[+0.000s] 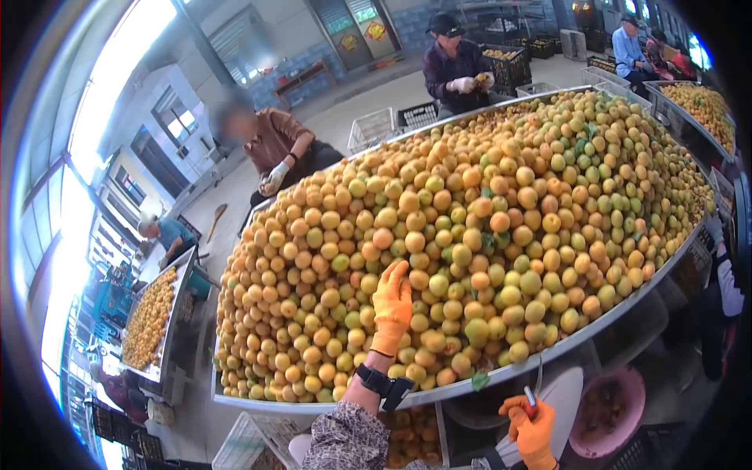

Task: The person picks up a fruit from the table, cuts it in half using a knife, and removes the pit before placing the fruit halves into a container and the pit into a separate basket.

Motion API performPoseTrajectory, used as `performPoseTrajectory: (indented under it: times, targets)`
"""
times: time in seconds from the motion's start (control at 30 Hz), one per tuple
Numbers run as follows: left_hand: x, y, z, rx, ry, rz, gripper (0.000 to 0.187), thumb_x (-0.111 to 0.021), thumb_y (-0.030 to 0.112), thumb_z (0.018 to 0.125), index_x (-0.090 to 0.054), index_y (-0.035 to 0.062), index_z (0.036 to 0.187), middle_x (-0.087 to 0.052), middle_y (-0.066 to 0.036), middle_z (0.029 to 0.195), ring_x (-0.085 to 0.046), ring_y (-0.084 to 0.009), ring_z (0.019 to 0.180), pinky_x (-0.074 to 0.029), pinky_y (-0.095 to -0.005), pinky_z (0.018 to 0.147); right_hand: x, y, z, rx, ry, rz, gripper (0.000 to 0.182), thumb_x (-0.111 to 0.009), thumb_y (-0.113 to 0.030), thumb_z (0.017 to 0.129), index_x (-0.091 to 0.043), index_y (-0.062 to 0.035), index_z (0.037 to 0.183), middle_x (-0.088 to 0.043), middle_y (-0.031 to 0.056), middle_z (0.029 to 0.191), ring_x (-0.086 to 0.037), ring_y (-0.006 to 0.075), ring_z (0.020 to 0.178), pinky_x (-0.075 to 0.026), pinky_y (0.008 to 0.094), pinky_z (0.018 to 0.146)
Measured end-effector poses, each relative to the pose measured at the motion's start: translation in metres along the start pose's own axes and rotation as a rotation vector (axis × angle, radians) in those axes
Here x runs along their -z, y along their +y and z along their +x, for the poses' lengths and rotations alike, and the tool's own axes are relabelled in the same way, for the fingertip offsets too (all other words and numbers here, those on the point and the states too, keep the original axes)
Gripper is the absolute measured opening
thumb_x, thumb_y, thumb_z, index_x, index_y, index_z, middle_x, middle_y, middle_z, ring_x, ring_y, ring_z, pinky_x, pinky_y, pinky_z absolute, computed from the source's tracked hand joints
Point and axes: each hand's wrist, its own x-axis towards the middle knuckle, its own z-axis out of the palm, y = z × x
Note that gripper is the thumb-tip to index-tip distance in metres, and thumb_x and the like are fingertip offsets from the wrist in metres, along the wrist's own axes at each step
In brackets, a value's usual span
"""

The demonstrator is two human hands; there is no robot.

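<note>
My left hand [392, 307], in an orange glove, reaches over a big heap of apricots [462, 254]. Its fingers are extended with slightly bent tips, at or just above the fruit, and no apricot shows in its grasp. Below the near rim of the tray [572, 338], my right hand [534, 432], also gloved in orange, is closed around a small red-handled tool [531, 404] with a thin metal end pointing up. The exact kind of tool is too small to make out. Yellow, orange and greenish apricots fill the tray, with a few green leaves among them.
A pink basin [608, 411] stands low on the right, and a white crate [249, 440] low on the left. Two people sit along the tray's far side [458, 66] [282, 149]. Another tray of apricots [150, 317] stands at left.
</note>
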Motion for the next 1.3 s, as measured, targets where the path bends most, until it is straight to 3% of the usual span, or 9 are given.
performPoseTrajectory:
  times: [0.07,0.33,0.4,0.53,0.67,0.7,1.07,1.13,1.3]
  targets:
    - [-0.012,0.005,0.024,-0.023,-0.028,0.142,0.043,-0.060,0.008,0.087,-0.055,0.0127,0.130,-0.056,-0.017,0.128,-0.055,-0.0358,0.112,-0.047,-0.0415,0.093,0.003,-0.004,0.002,-0.016,0.014,-0.011,0.011,-0.061,-0.010,0.091,-0.066,-0.0002,0.094,-0.059,-0.0001,0.069,-0.043,0.0047,0.048,-0.032,0.0217,0.043]
    - [-0.057,0.009,0.088,0.152,-0.151,0.701,0.048,-0.075,0.031,0.077,-0.053,0.0120,0.116,-0.057,-0.011,0.110,-0.053,-0.0306,0.105,-0.047,-0.0415,0.085,-0.006,0.002,0.019,-0.111,0.042,0.037,0.013,-0.061,-0.009,0.091,-0.067,-0.0003,0.101,-0.068,0.0056,0.080,-0.044,0.0039,0.043,-0.031,0.0201,0.039]
    - [-0.055,-0.002,0.083,0.054,-0.001,0.468,0.044,-0.074,0.025,0.079,-0.053,0.0087,0.114,-0.059,-0.011,0.111,-0.056,-0.0286,0.100,-0.048,-0.0393,0.085,-0.008,0.000,0.020,-0.145,0.012,0.034,0.015,-0.062,-0.009,0.091,-0.066,-0.0004,0.102,-0.068,0.0058,0.080,-0.043,0.0039,0.043,-0.031,0.0200,0.039]
    - [0.001,0.022,0.054,0.527,-0.106,-1.114,0.036,-0.061,0.021,0.090,-0.052,0.0018,0.120,-0.064,-0.010,0.100,-0.060,-0.0140,0.080,-0.050,-0.0250,0.065,-0.020,-0.012,0.031,-0.073,-0.208,0.052,0.025,-0.058,-0.024,0.092,-0.057,0.0011,0.093,-0.060,0.0079,0.071,-0.046,0.0073,0.044,-0.033,0.0204,0.039]
    - [0.058,0.078,-0.019,0.658,-0.286,-1.249,0.044,-0.056,0.027,0.092,-0.050,0.0009,0.127,-0.064,-0.014,0.107,-0.062,-0.0206,0.083,-0.051,-0.0295,0.067,-0.049,-0.027,0.033,-0.094,-0.474,0.115,0.051,-0.058,-0.056,0.090,-0.049,-0.0052,0.091,-0.051,0.0027,0.067,-0.040,0.0058,0.046,-0.029,0.0204,0.039]
    - [0.069,0.077,-0.040,0.809,-0.286,-1.689,0.045,-0.054,0.023,0.092,-0.049,-0.0030,0.128,-0.060,-0.018,0.114,-0.060,-0.0255,0.097,-0.051,-0.0320,0.077,-0.059,-0.033,0.030,-0.140,-0.520,0.060,0.052,-0.056,-0.057,0.090,-0.049,-0.0060,0.092,-0.050,0.0021,0.067,-0.040,0.0052,0.046,-0.027,0.0199,0.040]
    - [0.168,0.141,-0.164,0.748,-0.165,-1.647,0.052,-0.055,0.034,0.091,-0.048,-0.0027,0.128,-0.056,-0.017,0.106,-0.052,-0.0182,0.087,-0.043,-0.0262,0.071,-0.099,-0.028,-0.036,-0.188,-0.868,-0.177,0.045,-0.053,-0.047,0.096,-0.054,-0.0017,0.091,-0.045,-0.0026,0.059,-0.038,0.0042,0.051,-0.029,0.0217,0.046]
    - [0.178,0.148,-0.173,0.581,-0.218,-1.118,0.047,-0.046,0.036,0.098,-0.048,-0.0001,0.128,-0.054,-0.014,0.100,-0.050,-0.0174,0.084,-0.041,-0.0245,0.070,-0.103,-0.028,-0.045,-0.204,-0.892,-0.203,0.045,-0.054,-0.047,0.096,-0.054,-0.0022,0.090,-0.044,-0.0028,0.060,-0.037,0.0042,0.050,-0.028,0.0213,0.046]
    - [0.180,0.134,-0.202,0.678,-0.150,-1.747,0.064,-0.037,0.057,0.097,-0.046,0.0058,0.134,-0.053,-0.013,0.098,-0.050,-0.0168,0.079,-0.044,-0.0267,0.070,-0.111,-0.029,-0.065,-0.261,-0.938,-0.161,0.044,-0.054,-0.047,0.096,-0.055,-0.0031,0.090,-0.042,-0.0034,0.059,-0.035,0.0039,0.050,-0.026,0.0210,0.046]
